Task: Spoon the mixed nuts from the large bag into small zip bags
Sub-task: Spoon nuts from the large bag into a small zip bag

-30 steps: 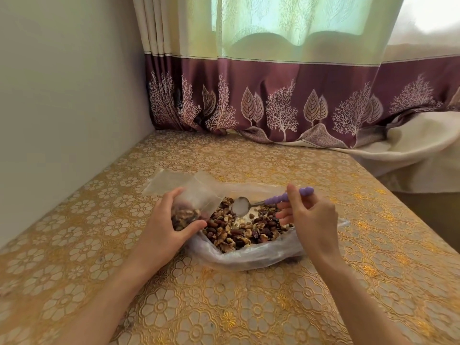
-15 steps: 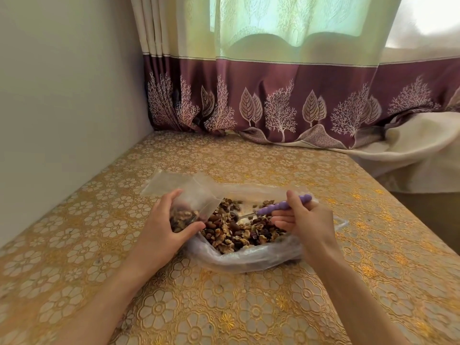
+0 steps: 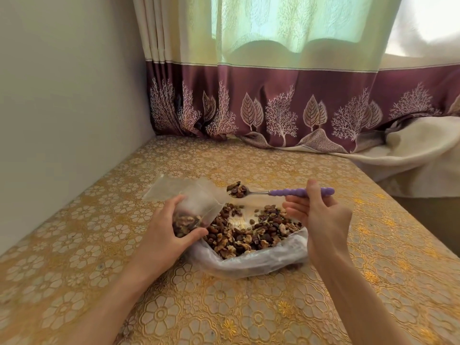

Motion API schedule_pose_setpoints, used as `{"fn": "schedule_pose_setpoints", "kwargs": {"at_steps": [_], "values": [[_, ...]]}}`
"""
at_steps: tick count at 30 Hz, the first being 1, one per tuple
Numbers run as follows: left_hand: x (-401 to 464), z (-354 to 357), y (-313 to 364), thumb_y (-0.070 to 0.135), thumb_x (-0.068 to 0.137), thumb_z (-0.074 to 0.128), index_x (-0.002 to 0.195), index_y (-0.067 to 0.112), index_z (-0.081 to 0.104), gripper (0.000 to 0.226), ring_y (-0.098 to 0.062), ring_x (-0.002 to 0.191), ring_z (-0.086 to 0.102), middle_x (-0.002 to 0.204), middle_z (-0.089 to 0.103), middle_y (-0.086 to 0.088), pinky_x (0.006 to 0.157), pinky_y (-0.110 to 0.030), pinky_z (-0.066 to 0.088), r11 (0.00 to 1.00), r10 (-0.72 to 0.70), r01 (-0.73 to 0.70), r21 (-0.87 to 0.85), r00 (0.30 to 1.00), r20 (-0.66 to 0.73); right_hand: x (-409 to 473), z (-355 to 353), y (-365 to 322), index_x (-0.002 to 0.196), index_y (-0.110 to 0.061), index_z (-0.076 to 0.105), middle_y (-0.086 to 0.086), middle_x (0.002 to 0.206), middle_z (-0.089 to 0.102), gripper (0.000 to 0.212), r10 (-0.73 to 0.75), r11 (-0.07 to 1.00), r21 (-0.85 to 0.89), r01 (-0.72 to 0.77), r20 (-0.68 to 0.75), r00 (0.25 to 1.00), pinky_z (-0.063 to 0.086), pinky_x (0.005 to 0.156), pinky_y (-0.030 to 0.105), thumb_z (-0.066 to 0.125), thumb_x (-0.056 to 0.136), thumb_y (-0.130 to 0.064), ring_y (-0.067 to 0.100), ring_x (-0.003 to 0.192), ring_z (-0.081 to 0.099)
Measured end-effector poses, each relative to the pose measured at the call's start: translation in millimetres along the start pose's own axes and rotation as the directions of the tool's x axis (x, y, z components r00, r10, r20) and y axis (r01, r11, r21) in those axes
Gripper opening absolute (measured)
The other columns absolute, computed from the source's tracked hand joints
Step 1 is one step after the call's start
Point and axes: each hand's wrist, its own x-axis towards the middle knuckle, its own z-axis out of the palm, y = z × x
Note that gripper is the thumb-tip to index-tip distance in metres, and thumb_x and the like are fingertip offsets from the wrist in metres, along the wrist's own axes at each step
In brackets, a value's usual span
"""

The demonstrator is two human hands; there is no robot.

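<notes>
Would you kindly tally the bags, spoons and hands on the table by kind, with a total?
Bags: 2, the small zip bag held in the left hand and the large bag of nuts.
Spoons: 1, the spoon with a purple handle.
Hands: 2, left hand and right hand.
Total: 5

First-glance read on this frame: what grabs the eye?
The purple-handled spoon, heaped with nuts, held by the right hand above the large bag of mixed nuts at table centre. Just left, the left hand grips a small zip bag, partly filled, mouth toward the spoon. Behind, a maroon tree-print curtain.
</notes>
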Motion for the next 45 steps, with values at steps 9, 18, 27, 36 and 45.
{"fn": "schedule_pose_setpoints", "kwargs": {"at_steps": [9,18,27,36,45], "values": [[1.5,1.3,-2.5,0.048,0.061,0.077,0.135,0.031,0.035,0.086,-0.012,0.109,0.049,0.121,0.05,0.003,0.1,-0.036,0.042,1.0,-0.014,0.014,-0.018,1.0,-0.003,-24.4,26.4,-1.0,0.069,-0.018,0.073,0.004,0.069,0.073,0.032,-0.248,0.96,-0.06,0.273,0.271,0.93,0.053,0.049,0.019,0.054,0.091,-0.031,0.019,0.055,0.068],[1.0,0.9,-1.2,0.056,0.053,0.072,0.132,0.031,0.037,0.09,-0.011,0.107,0.05,0.118,0.05,0.005,0.093,-0.028,0.041,0.999,-0.016,0.016,-0.044,1.0,0.003,-27.5,27.3,1.8,0.076,-0.026,0.073,-0.003,0.074,0.074,0.026,-0.317,0.927,-0.065,0.37,0.391,0.864,0.054,0.052,0.022,0.053,0.091,-0.02,0.02,0.058,0.068],[0.9,2.7,-4.5,0.043,0.063,0.077,0.133,0.028,0.038,0.081,-0.013,0.108,0.049,0.121,0.05,0.002,0.093,-0.026,0.039,0.999,0.026,-0.027,-0.021,0.999,-0.024,-1.4,-5.3,-0.2,0.077,-0.007,0.067,0.007,0.07,0.073,0.034,-0.19,0.981,-0.037,0.193,0.063,0.98,0.053,0.049,0.02,0.05,0.096,-0.029,0.017,0.056,0.066],[-1.3,1.2,-1.1,0.053,0.057,0.069,0.124,0.04,0.035,0.076,-0.008,0.104,0.05,0.116,0.052,0.007,0.078,-0.011,0.035,0.999,0.028,-0.029,-0.039,0.999,-0.026,2.7,-15.6,11.0,0.07,-0.008,0.067,0.0,0.068,0.073,0.045,-0.175,0.878,-0.409,0.25,0.211,0.962,0.046,0.044,0.021,0.043,0.099,-0.033,0.019,0.051,0.063],[-1.1,1.4,-0.6,0.052,0.059,0.071,0.13,0.031,0.039,0.081,-0.011,0.107,0.05,0.118,0.051,0.005,0.089,-0.024,0.038,0.999,0.034,-0.034,-0.015,0.999,-0.031,-2.7,-10.9,11.2,0.056,-0.022,0.073,0.006,0.067,0.073,0.056,0.037,0.915,-0.394,0.083,0.288,0.957,0.044,0.042,0.024,0.041,0.1,-0.034,0.016,0.05,0.059]]}}
